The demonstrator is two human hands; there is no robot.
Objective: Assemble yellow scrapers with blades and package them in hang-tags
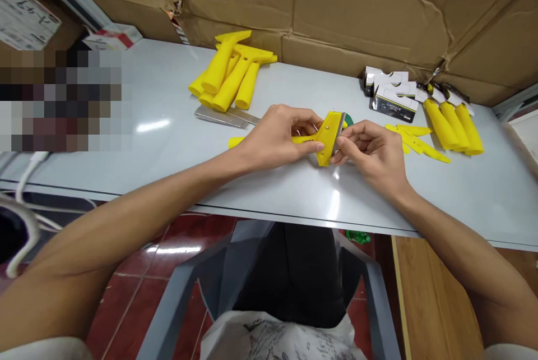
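My left hand [279,138] is closed around the neck of a yellow scraper [330,133], its thumb lying on the flat head. The scraper's handle points left and shows past my wrist. Along the head's right edge runs a grey metal blade [339,130]. My right hand [376,155] pinches that blade at its lower part with thumb and fingers. Behind the blade a green round thing [348,120] shows in part; I cannot make out what it is. Flat metal strips [221,117] lie on the table beyond my left hand.
Several yellow scraper handles [229,71] are piled at the back left of the white table [163,85]. To the right lie thin yellow pieces [420,141], black-and-white packets [393,103] and yellow scrapers with packaged heads [456,127]. Cardboard [336,12] lines the back.
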